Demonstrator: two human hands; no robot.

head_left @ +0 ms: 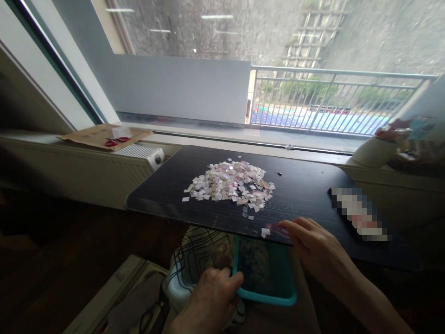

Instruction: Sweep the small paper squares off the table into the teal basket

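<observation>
- A dark table (299,190) is standing beside a large window (215,32), with the glass rising past the table's far edge.
- A loose pile of small paper squares (229,181) is lying on the table, a little left of its middle. Most are looking white, some pinkish or yellowish, and a few strays are lying between the pile and the table's front edge.
- The right hand (318,246) is reaching over the table's front edge, right of the middle. Its thumb and fingers are pinching a thin purplish strip (280,228) near the tabletop.
- A couple of white pieces (265,231) are lying by the strip's tip, right at the table's front edge.
- The left hand (217,297) is working below the table's front edge, its fingers curling closed on the near-left rim of a turquoise tub (269,297).
- The tub is sitting below the table's front edge and partly under it, with more paper bits (259,260) lying inside in shadow.
- A pale container (177,290) with black-lined cloth or plastic is sitting left of the tub, also below the table's front edge.
- A dark flat item (359,215), blurred into blocks, is lying on the table's right side.
- Red-handled scissors (117,141) are resting on brown paper (81,138) left of the table.
- A white pot (375,150) is standing beyond the table's far right corner.
</observation>
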